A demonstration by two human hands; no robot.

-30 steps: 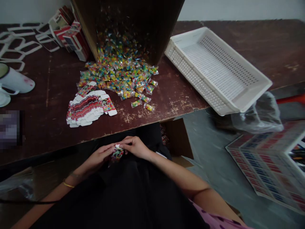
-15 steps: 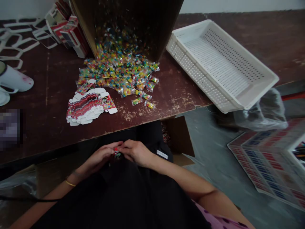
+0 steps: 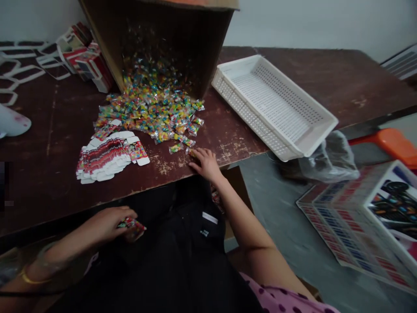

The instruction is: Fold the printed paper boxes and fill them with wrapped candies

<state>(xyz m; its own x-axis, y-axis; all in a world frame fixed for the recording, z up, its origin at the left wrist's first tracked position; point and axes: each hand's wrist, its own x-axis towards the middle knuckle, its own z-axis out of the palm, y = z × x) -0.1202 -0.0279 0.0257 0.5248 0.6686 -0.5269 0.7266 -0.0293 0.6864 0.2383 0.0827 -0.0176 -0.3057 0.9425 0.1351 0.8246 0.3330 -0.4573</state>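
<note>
My left hand [image 3: 106,222] is closed around a small printed carton [image 3: 136,229] in red, green and black, held low over my dark apron. My right hand [image 3: 207,165] rests at the table's front edge, fingers stretched out and thumb apart. Its fingertips touch a small clear candy packet [image 3: 189,151], partly covered by them. Another candy packet [image 3: 176,148] lies just left of it. Behind them a heap of candy packets [image 3: 153,108] spills from a tipped cardboard box [image 3: 216,48]. A fanned stack of flat printed cartons [image 3: 106,157] lies to the left.
A white perforated basket [image 3: 276,108] sits on the table at right, overhanging the edge, with a clear plastic bag [image 3: 334,158] below. A crate [image 3: 355,221] and an orange chair [image 3: 399,145] stand beyond. At far left is a white mug [image 3: 14,121].
My hands have parted. The right has gone up and forward to the candy packet on the table; the left has moved leftward with the carton. The view has shifted too.
</note>
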